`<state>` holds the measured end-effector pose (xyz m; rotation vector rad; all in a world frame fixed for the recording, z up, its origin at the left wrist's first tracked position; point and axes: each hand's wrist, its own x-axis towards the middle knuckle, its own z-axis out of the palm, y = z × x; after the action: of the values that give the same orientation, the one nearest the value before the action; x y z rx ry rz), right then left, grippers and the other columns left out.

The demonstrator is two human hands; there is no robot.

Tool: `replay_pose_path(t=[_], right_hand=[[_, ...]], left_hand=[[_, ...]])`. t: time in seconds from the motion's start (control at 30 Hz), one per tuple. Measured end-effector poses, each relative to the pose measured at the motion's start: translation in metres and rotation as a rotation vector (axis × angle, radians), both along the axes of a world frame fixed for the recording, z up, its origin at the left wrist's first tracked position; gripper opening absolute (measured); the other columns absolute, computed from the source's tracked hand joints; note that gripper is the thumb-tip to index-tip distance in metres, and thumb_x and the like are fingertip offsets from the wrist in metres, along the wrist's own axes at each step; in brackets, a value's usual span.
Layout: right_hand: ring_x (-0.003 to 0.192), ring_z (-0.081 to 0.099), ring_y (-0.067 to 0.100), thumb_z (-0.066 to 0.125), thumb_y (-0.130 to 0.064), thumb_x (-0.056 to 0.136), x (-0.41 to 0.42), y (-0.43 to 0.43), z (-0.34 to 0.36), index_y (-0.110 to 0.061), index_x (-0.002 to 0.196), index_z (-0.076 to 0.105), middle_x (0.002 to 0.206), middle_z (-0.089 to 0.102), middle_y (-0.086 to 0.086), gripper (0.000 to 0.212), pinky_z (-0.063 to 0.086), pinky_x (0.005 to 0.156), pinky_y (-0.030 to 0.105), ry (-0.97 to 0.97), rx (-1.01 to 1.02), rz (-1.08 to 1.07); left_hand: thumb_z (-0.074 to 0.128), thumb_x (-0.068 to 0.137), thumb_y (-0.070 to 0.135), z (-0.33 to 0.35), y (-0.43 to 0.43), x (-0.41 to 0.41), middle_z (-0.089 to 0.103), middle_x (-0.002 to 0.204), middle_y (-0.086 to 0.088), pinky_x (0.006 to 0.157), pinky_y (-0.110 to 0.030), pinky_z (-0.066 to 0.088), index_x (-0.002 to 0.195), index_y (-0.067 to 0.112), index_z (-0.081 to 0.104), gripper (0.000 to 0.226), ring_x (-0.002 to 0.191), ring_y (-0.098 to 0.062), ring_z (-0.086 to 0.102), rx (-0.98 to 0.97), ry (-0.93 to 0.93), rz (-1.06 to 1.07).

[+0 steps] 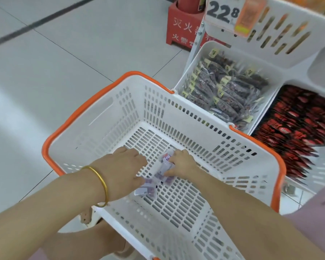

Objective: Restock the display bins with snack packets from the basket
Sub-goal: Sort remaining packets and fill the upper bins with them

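**Both hands down in the basket, on the loose packets**

Your basket (105, 117) fills the middle of the frame, white slotted plastic with orange handles. Both your arms reach down into it from the lower edge. On its bottom, near the centre, lies a small cluster of snack packets (146, 190), white wrappers with purple print, too blurred to count.

Your left hand (124, 166), with a gold bangle (101, 181) on the wrist, comes in from the lower left. Its fingers are stretched out and apart, with the tips at the left side of the cluster, and it encloses nothing. Your right hand (183, 163) comes in from the lower right and is clamped on the upper packet (165, 159). The fingers curl over its far end and the thumb closes in from the near side.

The display bins (197, 59) stand in the upper right, just beyond the basket's far rim. The nearer one holds dark packets (227, 91) with yellow labels. To its right, the next holds red packets (293, 132) packed in rows. Above them sits a slotted upper bin (289, 53) carrying a price tag (223, 12) that reads 22.8.

At top centre a red stand (182, 30) with white characters rests on the pale tiled floor (64, 44).
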<state>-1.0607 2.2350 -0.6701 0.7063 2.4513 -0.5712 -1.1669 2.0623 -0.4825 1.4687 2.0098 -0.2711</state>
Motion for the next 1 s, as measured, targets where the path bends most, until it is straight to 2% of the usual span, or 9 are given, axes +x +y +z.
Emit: replay_pose_path(t=[0.07,0.13,0.27,0.37,0.47,0.6,0.73,0.87,1.0], right_hand=[[0.081,0.042,0.017,0.072,-0.045,0.075,0.008,0.0,0.019,-0.025,0.057,0.036,0.097,0.036,0.003,0.045,0.037,0.064,0.027,0.116,-0.118,-0.122],[0.07,0.04,0.01,0.077,-0.036,0.075,0.019,0.006,0.049,-0.029,0.056,0.038,0.091,0.034,-0.001,0.043,0.029,0.054,0.017,0.261,-0.214,-0.22],[0.07,0.041,0.004,0.079,-0.029,0.074,0.037,0.034,0.14,-0.014,0.057,0.05,0.08,0.037,-0.006,0.037,0.032,0.058,0.014,0.438,-0.338,-0.246],[0.086,0.054,0.007,0.08,-0.036,0.072,0.058,0.054,0.204,-0.025,0.068,0.065,0.089,0.051,-0.005,0.019,0.041,0.074,0.021,0.503,-0.411,-0.247],[0.095,0.062,0.018,0.082,-0.035,0.069,0.084,0.06,0.243,-0.034,0.072,0.07,0.095,0.064,-0.003,0.012,0.047,0.085,0.034,0.584,-0.51,-0.267],[0.077,0.056,0.018,0.081,-0.022,0.073,0.108,0.07,0.273,-0.006,0.089,0.068,0.085,0.062,0.015,0.026,0.042,0.072,0.032,0.589,-0.421,-0.306],[0.07,0.054,0.009,0.078,-0.021,0.076,0.124,0.08,0.301,-0.01,0.092,0.06,0.087,0.059,0.002,0.026,0.044,0.061,0.016,0.749,-0.159,-0.331],[0.088,0.053,0.017,0.065,-0.024,0.087,0.12,0.08,0.299,-0.016,0.106,0.047,0.106,0.053,0.001,0.028,0.045,0.073,0.034,0.991,0.298,-0.247],[0.119,0.047,0.025,0.05,0.006,0.073,0.112,0.076,0.267,-0.007,0.119,0.048,0.131,0.044,0.008,0.047,0.043,0.095,0.038,0.869,0.252,0.022]], left_hand=[[0.038,0.097,0.039,0.002,0.007,0.004,0.039,0.135,0.004,0.105,-0.031,0.034,0.139,0.025,0.033,0.045,0.126,-0.015,0.034,-0.019,-0.028,0.058],[0.038,0.098,0.036,0.003,0.017,0.008,0.042,0.138,-0.001,0.101,-0.027,0.036,0.14,0.021,0.033,0.045,0.123,-0.017,0.042,-0.023,-0.094,0.196],[0.038,0.099,0.032,-0.001,0.054,0.015,0.055,0.113,-0.011,0.08,-0.028,0.041,0.124,0.011,0.046,0.033,0.09,-0.022,0.054,0.18,-0.354,0.686],[0.045,0.096,0.041,0.01,0.085,0.029,0.059,0.102,-0.01,0.08,-0.033,0.044,0.108,0.007,0.054,0.037,0.092,-0.027,0.057,0.252,-0.886,1.104],[0.048,0.094,0.043,0.024,0.112,0.051,0.066,0.115,-0.015,0.082,-0.041,0.051,0.115,0.012,0.065,0.041,0.109,-0.035,0.059,0.269,-1.348,1.037],[0.046,0.097,0.03,0.041,0.134,0.076,0.068,0.108,-0.016,0.074,-0.037,0.054,0.117,0.007,0.062,0.035,0.093,-0.031,0.065,0.366,-1.407,1.001],[0.051,0.095,0.024,0.044,0.146,0.074,0.065,0.103,-0.017,0.065,-0.039,0.059,0.119,0.002,0.056,0.033,0.088,-0.033,0.065,0.445,-1.357,1.163],[0.044,0.098,0.014,0.051,0.154,0.074,0.069,0.091,-0.019,0.056,-0.042,0.059,0.108,-0.001,0.057,0.022,0.078,-0.034,0.068,0.486,-1.505,1.267],[0.04,0.099,0.034,0.06,0.161,0.071,0.068,0.103,-0.021,0.065,-0.041,0.06,0.111,0.002,0.061,0.04,0.09,-0.035,0.067,0.541,-1.588,1.19]])
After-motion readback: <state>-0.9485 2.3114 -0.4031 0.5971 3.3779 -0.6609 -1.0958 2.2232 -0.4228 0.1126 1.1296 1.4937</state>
